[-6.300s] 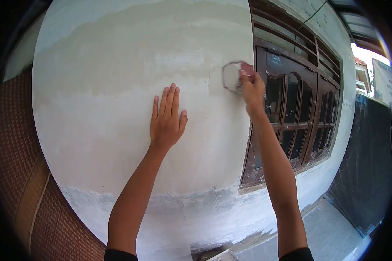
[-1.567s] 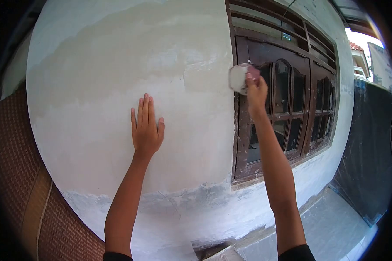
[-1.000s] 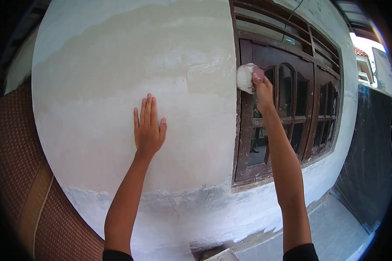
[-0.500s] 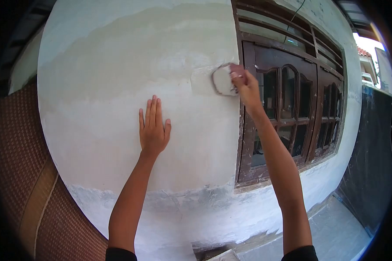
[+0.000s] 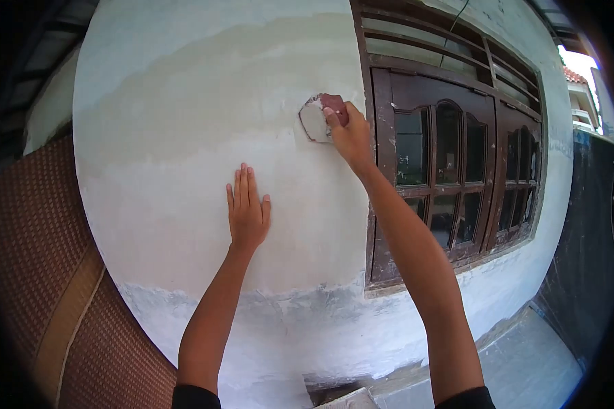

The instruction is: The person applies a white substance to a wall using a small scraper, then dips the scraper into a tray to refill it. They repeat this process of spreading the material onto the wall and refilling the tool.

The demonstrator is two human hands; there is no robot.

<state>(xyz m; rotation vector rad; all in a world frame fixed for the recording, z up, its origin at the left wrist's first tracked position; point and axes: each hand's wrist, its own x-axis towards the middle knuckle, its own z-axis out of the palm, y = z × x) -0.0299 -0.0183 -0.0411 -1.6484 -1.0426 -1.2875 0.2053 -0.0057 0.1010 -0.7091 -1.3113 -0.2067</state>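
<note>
Hands, two, bare, one person's. Left hand (image 5: 247,218): laid flat on the wall, four fingers pointing up and thumb held out to the right; grip open, holding nothing. Right hand (image 5: 351,140): farther up and to the right; grip closed on one flat piece, thumb across its near face.

Flat piece (image 5: 314,121), one: pale on the left, maroon on the right, edge dark; located over the upper right part of the wall, just left of the window. Whether its whole edge touches the wall cannot be told.

Black sleeves (image 5: 195,397), two, at the near edge.

Wall (image 5: 170,204), one: off-white, with one broad grey-beige band across the upper part and rough grey patching low down.

Window (image 5: 443,88), one, right: brown frame, two sashes, slats above; three panes in the left sash's upper row.

Wire (image 5: 452,34), one, before the slats.

Woven panel (image 5: 31,204), one, far left, crossed by one tan strip (image 5: 68,320).

Dark sheet (image 5: 583,238), one, far right, above grey floor (image 5: 525,361).
</note>
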